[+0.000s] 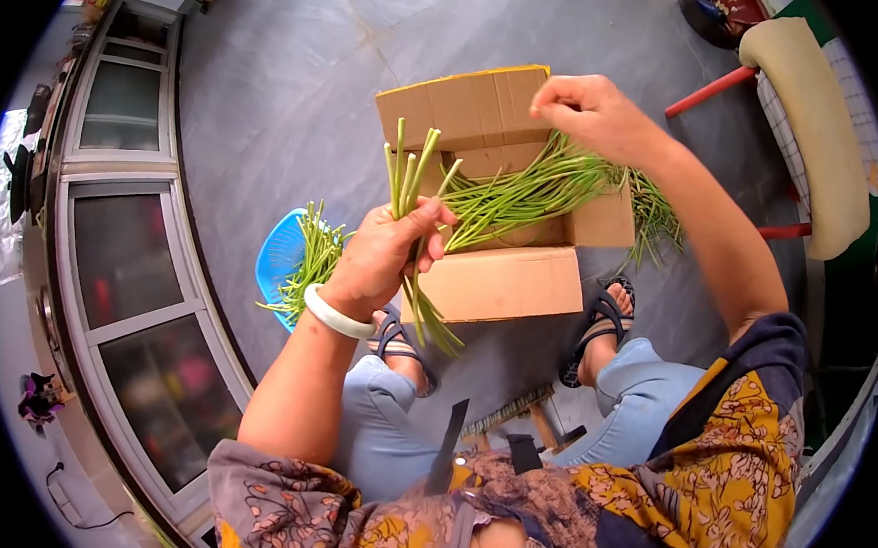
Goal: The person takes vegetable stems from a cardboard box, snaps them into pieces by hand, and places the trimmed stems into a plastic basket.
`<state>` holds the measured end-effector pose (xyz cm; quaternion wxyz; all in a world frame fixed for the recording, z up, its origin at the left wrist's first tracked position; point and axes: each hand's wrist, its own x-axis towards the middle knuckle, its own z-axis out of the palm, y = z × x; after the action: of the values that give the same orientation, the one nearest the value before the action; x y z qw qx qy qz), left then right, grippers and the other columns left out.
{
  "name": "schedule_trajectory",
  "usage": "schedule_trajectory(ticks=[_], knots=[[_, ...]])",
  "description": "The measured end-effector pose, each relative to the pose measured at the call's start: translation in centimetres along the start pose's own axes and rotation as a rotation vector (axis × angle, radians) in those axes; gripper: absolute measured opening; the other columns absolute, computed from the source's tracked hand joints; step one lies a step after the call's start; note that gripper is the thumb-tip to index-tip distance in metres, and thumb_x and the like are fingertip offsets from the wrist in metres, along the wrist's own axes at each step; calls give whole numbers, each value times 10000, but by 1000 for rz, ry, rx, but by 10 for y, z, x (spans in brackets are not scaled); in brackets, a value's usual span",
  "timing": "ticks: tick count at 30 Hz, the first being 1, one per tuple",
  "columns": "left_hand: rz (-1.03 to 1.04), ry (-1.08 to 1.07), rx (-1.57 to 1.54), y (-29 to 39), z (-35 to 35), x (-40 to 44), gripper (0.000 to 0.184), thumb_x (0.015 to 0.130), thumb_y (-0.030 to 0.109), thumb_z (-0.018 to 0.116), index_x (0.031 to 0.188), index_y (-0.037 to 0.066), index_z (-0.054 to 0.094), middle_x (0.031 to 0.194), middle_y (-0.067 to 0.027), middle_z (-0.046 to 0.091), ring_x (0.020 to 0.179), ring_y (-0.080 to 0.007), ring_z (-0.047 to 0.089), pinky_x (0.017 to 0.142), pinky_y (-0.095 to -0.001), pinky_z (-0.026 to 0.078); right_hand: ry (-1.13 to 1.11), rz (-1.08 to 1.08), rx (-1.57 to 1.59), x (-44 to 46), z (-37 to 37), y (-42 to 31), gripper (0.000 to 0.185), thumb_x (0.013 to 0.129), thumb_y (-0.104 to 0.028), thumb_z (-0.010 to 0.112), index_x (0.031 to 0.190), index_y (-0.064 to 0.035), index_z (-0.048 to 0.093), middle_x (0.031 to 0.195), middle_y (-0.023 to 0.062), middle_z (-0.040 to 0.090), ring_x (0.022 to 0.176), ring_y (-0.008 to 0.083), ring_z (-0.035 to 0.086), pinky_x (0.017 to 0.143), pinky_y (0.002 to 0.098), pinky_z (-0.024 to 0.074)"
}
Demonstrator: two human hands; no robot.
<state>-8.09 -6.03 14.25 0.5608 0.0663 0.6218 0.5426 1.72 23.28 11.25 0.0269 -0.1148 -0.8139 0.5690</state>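
Observation:
My left hand (376, 250) is closed around a small bunch of garlic scapes (415, 175), long green stems whose pale cut ends point up and whose other ends hang below the fist. A white bangle (338, 314) circles that wrist. My right hand (585, 114) is raised above the far right of an open cardboard box (497, 286), its fingers curled together; whether anything is in them is hidden. Across the box lies a large heap of garlic scapes (521, 194), with thin tips spilling over its right side. More short green pieces (315, 264) fill a blue plastic basket (278, 257) left of the box.
My sandalled feet (608, 330) stand on the grey floor (271, 90) at the near side of the box. Glass-fronted cabinets (128, 221) run along the left. At the right is a chair with a cream cushion (808, 133) and red legs.

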Motion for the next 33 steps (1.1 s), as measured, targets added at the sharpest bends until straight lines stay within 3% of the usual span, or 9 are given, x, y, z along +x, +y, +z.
schedule_trajectory(ticks=[4,7,11,14,17,22,26,29,33], knots=[[-33,20,23,-1,-4,-1,267,1008,347,533,985,94,617,687,19,575,572,-57,477,510,-206,322,-39,76,-619,-27,-46,29,199,856,-201,587,946,-41,664,770,126,652,758,280,647,694,399,497],[-20,39,43,-1,-6,-3,286,1018,354,516,990,85,607,683,14,564,592,-67,484,545,-207,360,-212,264,-955,-43,-68,62,220,851,-219,584,952,-43,670,844,181,663,851,388,635,765,461,502],[39,10,-16,0,-2,-4,298,1026,334,502,992,51,590,681,-10,567,612,-109,538,606,-228,423,-13,80,-938,-42,-49,63,165,861,-201,635,893,-44,674,858,144,667,878,339,637,766,432,500],[57,4,-48,-1,-1,-3,289,1032,324,491,1005,50,577,680,-18,567,642,-124,587,606,-245,440,-131,7,-641,-22,-18,44,150,876,-185,613,906,-44,657,848,147,659,868,344,635,774,431,497],[27,10,-120,0,-1,-3,271,1034,313,490,1016,52,562,686,-25,574,673,-144,628,584,-262,452,-380,-39,-637,-13,26,72,162,870,-131,532,832,-4,626,786,195,641,813,386,636,717,458,512],[2,101,-89,8,5,-7,251,1027,302,512,1004,54,544,643,15,483,525,-89,440,486,-228,347,-402,-78,-868,5,66,136,135,783,-6,538,877,-4,635,943,182,663,922,369,651,791,473,524],[38,128,-179,12,-3,-7,246,1012,298,551,996,53,536,621,46,391,494,-51,278,456,-214,254,-393,-152,-835,29,98,152,171,807,-30,547,951,-17,640,969,152,647,941,345,631,822,442,511],[43,213,-109,16,2,-12,213,981,251,608,985,43,561,582,65,347,469,-39,275,433,-217,234,-422,-186,-978,48,130,168,237,796,-40,567,1024,-52,631,1070,119,631,1049,300,597,873,453,483],[11,279,-63,15,-3,-11,210,959,218,640,1024,26,587,562,78,325,453,-32,265,422,-218,231,-455,-231,-1112,54,158,192,217,803,-67,580,1007,-75,651,1063,89,640,1030,274,604,953,471,415]])
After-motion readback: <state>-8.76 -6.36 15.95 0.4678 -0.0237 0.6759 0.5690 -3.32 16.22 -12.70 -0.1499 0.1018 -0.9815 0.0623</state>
